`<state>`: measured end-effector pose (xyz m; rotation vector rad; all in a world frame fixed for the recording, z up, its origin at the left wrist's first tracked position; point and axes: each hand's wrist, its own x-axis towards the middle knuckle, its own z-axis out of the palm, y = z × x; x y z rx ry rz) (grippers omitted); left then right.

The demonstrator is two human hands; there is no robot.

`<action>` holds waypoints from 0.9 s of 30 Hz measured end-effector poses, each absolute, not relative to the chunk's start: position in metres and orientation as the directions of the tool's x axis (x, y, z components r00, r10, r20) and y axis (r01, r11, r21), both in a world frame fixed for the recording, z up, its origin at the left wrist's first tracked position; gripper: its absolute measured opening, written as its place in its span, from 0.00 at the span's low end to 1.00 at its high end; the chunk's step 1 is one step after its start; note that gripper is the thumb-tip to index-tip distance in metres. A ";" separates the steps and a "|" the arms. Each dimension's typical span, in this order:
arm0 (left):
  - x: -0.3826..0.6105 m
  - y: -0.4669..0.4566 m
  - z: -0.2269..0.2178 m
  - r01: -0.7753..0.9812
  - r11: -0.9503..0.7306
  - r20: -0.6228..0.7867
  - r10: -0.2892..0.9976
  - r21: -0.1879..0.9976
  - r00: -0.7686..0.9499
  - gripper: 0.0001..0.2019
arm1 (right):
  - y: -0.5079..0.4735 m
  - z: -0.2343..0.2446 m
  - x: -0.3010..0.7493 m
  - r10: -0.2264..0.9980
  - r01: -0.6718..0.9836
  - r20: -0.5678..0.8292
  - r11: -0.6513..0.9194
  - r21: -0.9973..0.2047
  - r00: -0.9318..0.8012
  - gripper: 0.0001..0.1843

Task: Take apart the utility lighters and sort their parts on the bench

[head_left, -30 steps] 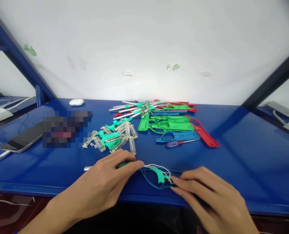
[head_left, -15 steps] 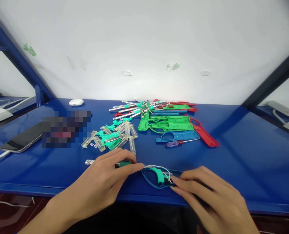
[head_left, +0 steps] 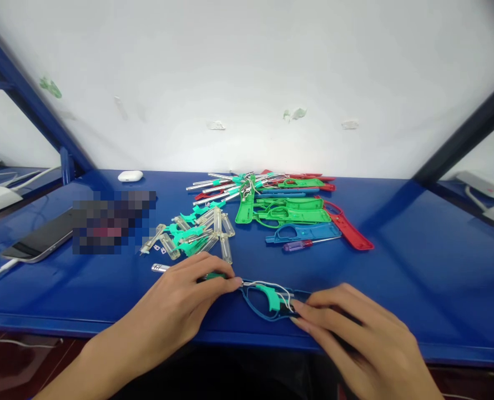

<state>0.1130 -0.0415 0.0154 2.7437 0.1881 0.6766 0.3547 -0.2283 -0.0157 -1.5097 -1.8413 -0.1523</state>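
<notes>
My left hand [head_left: 197,294] is closed around a metal lighter tube [head_left: 160,268] with a green collar. The tube's tip sticks out to the left. Between my hands lies a blue lighter shell half [head_left: 258,314], its looped part showing. A teal trigger [head_left: 271,297] sits in that loop, and a white wire [head_left: 267,284] arcs over it from my left fingertips to my right ones. My right hand [head_left: 351,319] pinches the shell's handle end, near a dark part mostly hidden by the fingers.
Behind my left hand lie clear fuel tanks [head_left: 226,248] with teal triggers. Farther back are metal tubes [head_left: 208,198], green shell halves [head_left: 305,215] and a red one [head_left: 353,230]. A screwdriver [head_left: 299,245], phone [head_left: 43,236] and white earbud case [head_left: 130,176] also lie on the blue table [head_left: 417,266].
The tube's left tip has tilted up slightly and shifted a little right, with my left fingers moving slightly. My right hand and the shell hold almost the same place.
</notes>
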 end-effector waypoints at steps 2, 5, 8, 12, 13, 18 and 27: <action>0.113 -0.041 0.015 0.060 -0.946 0.418 0.198 0.320 0.887 0.18 | -0.228 -0.015 0.355 0.802 0.890 0.596 0.296 -0.348 -0.034 0.07; 0.112 -0.043 0.016 0.069 -0.954 0.413 0.191 0.291 0.891 0.15 | -0.228 -0.015 0.355 0.800 0.894 0.599 0.286 -0.344 -0.026 0.07; 0.113 -0.049 0.018 0.089 -0.961 0.408 0.193 0.261 0.892 0.14 | -0.228 -0.015 0.356 0.789 0.902 0.615 0.275 -0.332 -0.014 0.08; 0.113 -0.056 0.020 0.123 -0.957 0.417 0.227 0.262 0.880 0.12 | -0.227 -0.017 0.357 0.768 0.910 0.641 0.272 -0.312 -0.010 0.07; 0.113 -0.056 0.020 0.122 -0.958 0.423 0.226 0.259 0.877 0.12 | -0.227 -0.017 0.357 0.762 0.912 0.647 0.274 -0.305 -0.013 0.07; 0.111 -0.055 0.016 0.134 -0.971 0.434 0.210 0.199 0.876 0.14 | -0.226 -0.014 0.355 0.755 0.917 0.656 0.257 -0.305 0.006 0.07; 0.108 -0.056 0.015 0.161 -0.974 0.454 0.217 0.158 0.864 0.15 | -0.228 -0.013 0.354 0.703 0.924 0.706 0.204 -0.322 0.091 0.08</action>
